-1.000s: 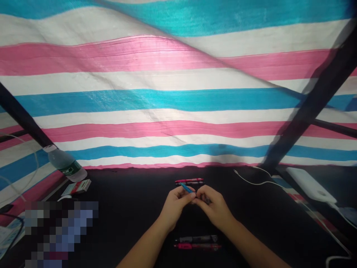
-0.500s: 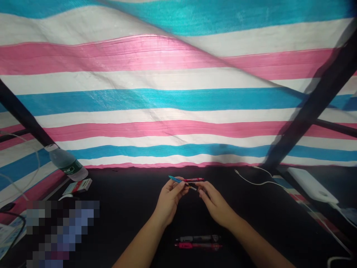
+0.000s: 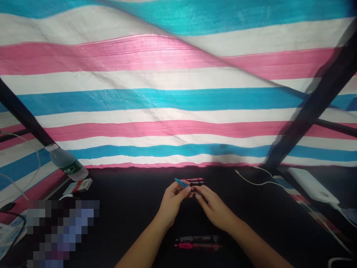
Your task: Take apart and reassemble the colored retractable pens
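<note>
My left hand (image 3: pixel 171 204) is closed around a blue pen barrel (image 3: pixel 181 182), which tilts up to the left above the black table. From its lower right end a thin refill (image 3: pixel 196 193) sticks out, mostly hidden by fingers. The fingers of my right hand (image 3: pixel 213 204) are pinched on that refill, close to my left fingertips. Just behind my hands lie a red pen (image 3: pixel 197 179) and a dark pen (image 3: pixel 199 183), both partly covered. Nearer to me, a black pen (image 3: pixel 198 238) and a pink-red pen (image 3: pixel 198 246) lie side by side.
A water bottle (image 3: pixel 68 163) leans at the back left by a small box (image 3: pixel 80 186). On the right are a white power bank (image 3: pixel 312 188) and a white cable (image 3: pixel 256 183). Striped sheeting (image 3: pixel 178 100) hangs behind the table. A blurred patch covers the lower left.
My left hand has moved slightly right and down with the blue pen barrel. My right fingers have closed on the refill end, which stuck out free before.
</note>
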Available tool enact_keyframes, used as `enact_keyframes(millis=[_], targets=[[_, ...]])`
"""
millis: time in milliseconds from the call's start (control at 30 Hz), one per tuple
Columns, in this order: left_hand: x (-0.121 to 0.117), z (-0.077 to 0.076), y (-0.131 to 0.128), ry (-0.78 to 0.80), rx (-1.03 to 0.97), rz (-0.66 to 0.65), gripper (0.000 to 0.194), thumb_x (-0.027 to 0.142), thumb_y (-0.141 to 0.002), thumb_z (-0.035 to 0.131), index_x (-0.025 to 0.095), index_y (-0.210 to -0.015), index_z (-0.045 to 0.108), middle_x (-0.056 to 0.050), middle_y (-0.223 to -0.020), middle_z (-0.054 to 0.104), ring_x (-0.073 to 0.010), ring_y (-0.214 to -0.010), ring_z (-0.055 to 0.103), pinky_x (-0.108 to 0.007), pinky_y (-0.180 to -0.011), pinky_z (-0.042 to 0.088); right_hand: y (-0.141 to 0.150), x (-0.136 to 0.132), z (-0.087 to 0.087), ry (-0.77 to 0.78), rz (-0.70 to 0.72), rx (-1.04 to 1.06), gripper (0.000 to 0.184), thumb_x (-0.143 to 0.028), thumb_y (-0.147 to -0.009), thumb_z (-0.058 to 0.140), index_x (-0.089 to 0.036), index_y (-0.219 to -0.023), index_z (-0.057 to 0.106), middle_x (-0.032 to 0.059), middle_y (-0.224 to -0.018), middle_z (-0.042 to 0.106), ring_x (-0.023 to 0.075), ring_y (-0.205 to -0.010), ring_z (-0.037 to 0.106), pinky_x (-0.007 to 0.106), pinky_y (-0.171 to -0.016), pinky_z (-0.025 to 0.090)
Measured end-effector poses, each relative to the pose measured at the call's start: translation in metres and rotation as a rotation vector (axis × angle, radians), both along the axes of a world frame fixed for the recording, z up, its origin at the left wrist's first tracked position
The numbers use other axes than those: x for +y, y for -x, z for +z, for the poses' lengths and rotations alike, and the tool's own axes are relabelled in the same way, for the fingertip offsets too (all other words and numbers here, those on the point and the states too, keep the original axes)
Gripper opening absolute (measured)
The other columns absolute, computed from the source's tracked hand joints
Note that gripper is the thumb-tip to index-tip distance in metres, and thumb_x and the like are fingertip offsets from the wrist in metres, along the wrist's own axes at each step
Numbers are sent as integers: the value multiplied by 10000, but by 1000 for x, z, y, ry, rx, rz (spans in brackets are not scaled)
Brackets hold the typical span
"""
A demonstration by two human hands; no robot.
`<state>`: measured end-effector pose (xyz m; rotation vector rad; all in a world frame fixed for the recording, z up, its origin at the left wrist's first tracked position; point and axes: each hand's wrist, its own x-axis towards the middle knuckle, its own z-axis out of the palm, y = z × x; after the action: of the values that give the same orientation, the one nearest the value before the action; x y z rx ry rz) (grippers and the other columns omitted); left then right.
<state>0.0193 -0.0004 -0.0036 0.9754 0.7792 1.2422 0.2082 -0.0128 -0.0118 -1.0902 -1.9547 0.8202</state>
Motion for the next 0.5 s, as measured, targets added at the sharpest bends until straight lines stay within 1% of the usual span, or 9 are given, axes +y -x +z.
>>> enact_keyframes(millis=[100,233,400,500], targets=[[1,0,2,3,-30,35,315,327,-809,856,148,-1038,735,-79,-947,760,-194,-867,692,-330,-841,547,0,0,-2,6,-5,-14,307,-302,-1070,459,-231,-1314,633,104,-1120,649,263,-1037,648,418,-944,529],[2,0,3,1,-39,48,316,322,-817,849,146,-1047,723,-85,-956,767,-185,-860,692,-323,-843,542,0,0,-3,16,14,-24,306,-291,-1070,459,-242,-1308,645,81,-1042,641,246,-952,652,396,-889,537],[2,1,2,-20,-4,40,300,321,-815,846,145,-1030,732,-76,-943,759,-185,-845,689,-326,-836,544,0,1,-6,13,11,-25,296,-285,-1070,459,-237,-1297,643,82,-1046,633,248,-964,640,402,-894,528],[1,-1,1,-43,48,33,289,324,-816,843,149,-1020,737,-75,-943,759,-193,-849,691,-339,-850,546,0,0,-4,21,15,-39,284,-282,-1071,451,-229,-1276,641,89,-1058,629,249,-976,634,410,-898,523]])
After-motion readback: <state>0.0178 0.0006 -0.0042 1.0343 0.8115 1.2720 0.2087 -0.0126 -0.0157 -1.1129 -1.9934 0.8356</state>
